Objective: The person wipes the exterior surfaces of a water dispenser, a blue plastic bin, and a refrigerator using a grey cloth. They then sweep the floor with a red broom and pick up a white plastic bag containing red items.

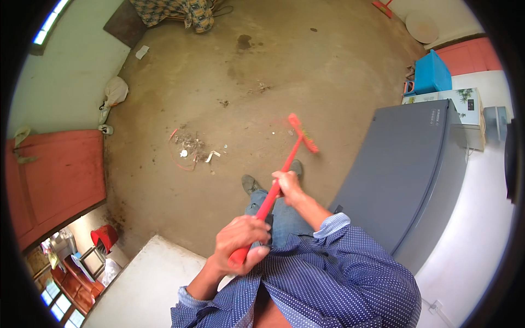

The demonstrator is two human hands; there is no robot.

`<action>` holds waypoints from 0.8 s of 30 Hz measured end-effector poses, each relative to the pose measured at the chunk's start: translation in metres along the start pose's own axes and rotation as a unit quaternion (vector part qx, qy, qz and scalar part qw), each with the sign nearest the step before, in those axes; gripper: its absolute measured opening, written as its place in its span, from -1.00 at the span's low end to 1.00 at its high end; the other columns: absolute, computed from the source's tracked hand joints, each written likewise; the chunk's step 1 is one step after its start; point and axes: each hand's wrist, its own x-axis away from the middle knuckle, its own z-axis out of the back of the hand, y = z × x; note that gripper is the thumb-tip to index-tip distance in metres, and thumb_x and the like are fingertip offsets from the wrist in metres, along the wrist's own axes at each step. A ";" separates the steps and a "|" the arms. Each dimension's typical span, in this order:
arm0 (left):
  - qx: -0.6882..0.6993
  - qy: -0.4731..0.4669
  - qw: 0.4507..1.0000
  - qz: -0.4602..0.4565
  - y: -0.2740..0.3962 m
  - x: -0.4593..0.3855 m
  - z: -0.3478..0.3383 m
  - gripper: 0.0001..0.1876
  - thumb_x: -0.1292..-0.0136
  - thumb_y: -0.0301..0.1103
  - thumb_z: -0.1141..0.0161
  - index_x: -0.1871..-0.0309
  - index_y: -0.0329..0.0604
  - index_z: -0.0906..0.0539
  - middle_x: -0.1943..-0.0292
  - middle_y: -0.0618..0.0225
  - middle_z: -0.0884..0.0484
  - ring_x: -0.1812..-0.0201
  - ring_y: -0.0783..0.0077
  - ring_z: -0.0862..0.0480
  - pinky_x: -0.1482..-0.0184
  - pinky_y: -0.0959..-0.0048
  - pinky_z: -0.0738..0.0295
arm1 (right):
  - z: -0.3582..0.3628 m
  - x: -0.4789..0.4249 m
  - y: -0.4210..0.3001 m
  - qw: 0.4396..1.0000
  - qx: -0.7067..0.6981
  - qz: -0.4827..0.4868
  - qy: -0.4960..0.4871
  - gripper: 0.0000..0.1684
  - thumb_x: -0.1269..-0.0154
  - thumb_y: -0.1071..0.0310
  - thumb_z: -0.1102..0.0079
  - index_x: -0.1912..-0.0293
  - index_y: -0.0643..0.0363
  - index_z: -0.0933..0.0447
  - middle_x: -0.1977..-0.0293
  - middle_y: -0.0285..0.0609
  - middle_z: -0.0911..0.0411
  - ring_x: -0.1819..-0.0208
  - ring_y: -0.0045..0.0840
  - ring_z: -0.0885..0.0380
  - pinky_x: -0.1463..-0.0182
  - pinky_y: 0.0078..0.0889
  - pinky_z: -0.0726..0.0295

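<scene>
Both hands hold the red handle of a broom (268, 201). My left hand (242, 244) is closed round its upper end, close to my body. Further down the handle, my right hand (288, 186) grips it above my shoes. The red broom head (302, 133), slightly blurred, is at the floor beyond my feet. Left of it on the floor lies a pile of debris (190, 143) with paper scraps and a thin red strip (180, 166) around it. Smaller bits of dirt (262, 87) lie farther ahead.
A grey refrigerator (393, 164) stands close on the right, with a blue plastic container (432, 74) beyond it. At the lower left is a white wall end (143, 283); a red door (57, 180) stands at the left. Fabric-covered furniture (176, 12) is at the far side.
</scene>
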 end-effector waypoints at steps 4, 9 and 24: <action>0.061 0.015 0.993 0.100 -0.034 0.005 -0.054 -0.90 -0.28 -0.49 -0.23 0.22 -0.33 -0.70 0.26 0.15 -0.75 0.08 0.12 -0.76 -0.09 0.20 -0.59 | 0.055 -0.051 0.003 0.993 0.073 -0.019 0.090 -0.74 -0.29 0.27 -0.14 0.49 0.14 -0.43 0.68 -0.28 -0.40 0.75 -0.48 -0.38 0.80 -0.33 -0.31; -0.044 0.125 0.985 0.110 -0.017 0.020 -0.069 -0.92 -0.21 -0.63 -0.25 0.23 -0.35 -0.69 0.31 0.16 -0.72 0.24 0.17 -0.76 0.03 0.30 -0.59 | 0.007 -0.060 0.036 0.994 0.066 -0.075 0.046 -0.78 -0.23 0.27 -0.14 0.32 0.26 -0.54 0.55 -0.11 -0.55 0.71 -0.36 -0.48 0.75 -0.22 -0.35; -0.169 0.027 0.985 -0.031 0.095 -0.038 -0.112 -0.83 -0.23 -0.35 -0.25 0.40 -0.27 -0.67 0.54 0.25 -0.64 0.48 0.24 -0.69 0.28 0.29 -0.64 | 0.044 0.053 -0.014 0.971 0.037 -0.064 -0.229 -0.66 -0.29 0.21 -0.22 0.54 0.14 -0.44 0.69 -0.26 -0.42 0.77 -0.54 -0.32 0.70 -0.38 -0.23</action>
